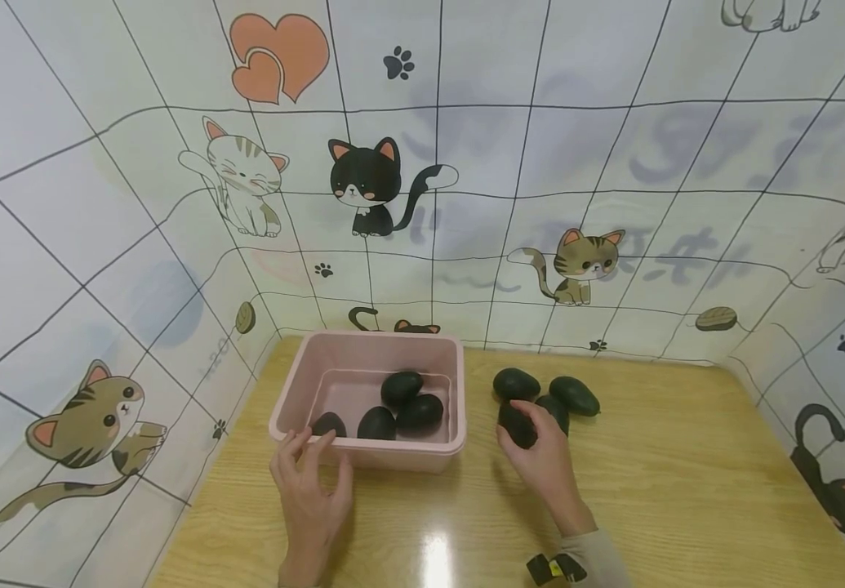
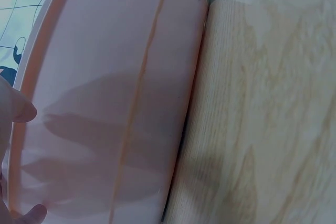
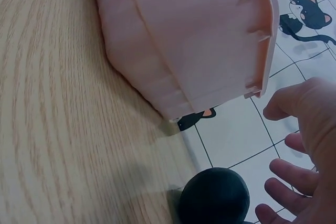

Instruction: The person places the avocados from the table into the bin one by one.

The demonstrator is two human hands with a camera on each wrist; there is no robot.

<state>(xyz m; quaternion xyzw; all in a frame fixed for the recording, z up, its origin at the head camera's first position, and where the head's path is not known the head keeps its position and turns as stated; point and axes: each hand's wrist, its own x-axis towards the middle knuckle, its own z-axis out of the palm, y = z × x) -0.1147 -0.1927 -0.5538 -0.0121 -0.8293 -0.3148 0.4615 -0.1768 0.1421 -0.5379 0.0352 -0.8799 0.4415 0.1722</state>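
Observation:
Several dark green avocados [image 1: 574, 396] lie grouped on the table to the right of a pink plastic bin [image 1: 407, 446]. Over this group is my right hand [image 1: 540, 457], its thumb and fingers spread about the nearest avocado [image 1: 516, 425]. The right wrist view shows a gap between those fingers, with an avocado [image 3: 214, 198] apart from them. My left hand [image 1: 312, 490] is at the bin's front left rim, fingertips on the edge and thumb in front of the outer wall. Inside the bin sit several more avocados [image 1: 420, 414], one close to the left fingertips.
The wooden table [image 1: 687, 474] meets a cat-patterned wall covering [image 1: 481, 245] behind the bin, with more of it on both sides. A dark band with a yellow mark [image 1: 556, 569] is on the right wrist.

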